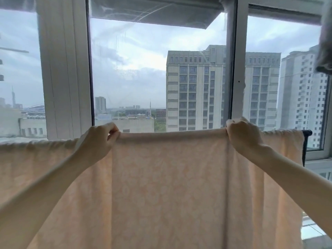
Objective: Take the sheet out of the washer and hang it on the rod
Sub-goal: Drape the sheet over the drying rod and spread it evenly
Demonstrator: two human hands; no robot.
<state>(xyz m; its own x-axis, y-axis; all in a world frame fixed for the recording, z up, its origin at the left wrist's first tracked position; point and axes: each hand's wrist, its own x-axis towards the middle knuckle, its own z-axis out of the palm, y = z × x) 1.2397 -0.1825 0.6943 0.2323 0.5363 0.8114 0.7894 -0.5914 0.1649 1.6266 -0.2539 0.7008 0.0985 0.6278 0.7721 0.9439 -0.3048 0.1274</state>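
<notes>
A pale peach sheet with a faint floral pattern hangs draped over a horizontal rod, filling the lower half of the view. Only the rod's dark right end shows past the cloth. My left hand pinches the sheet's top fold left of centre. My right hand grips the same fold right of centre. The stretch of fabric between the two hands lies flat and taut; left of my left hand the top edge is bunched. The washer is out of view.
Directly behind the rod stands a large window with white frames and a sill at the right. A grey cloth hangs at the top right corner. Tall buildings show through the glass.
</notes>
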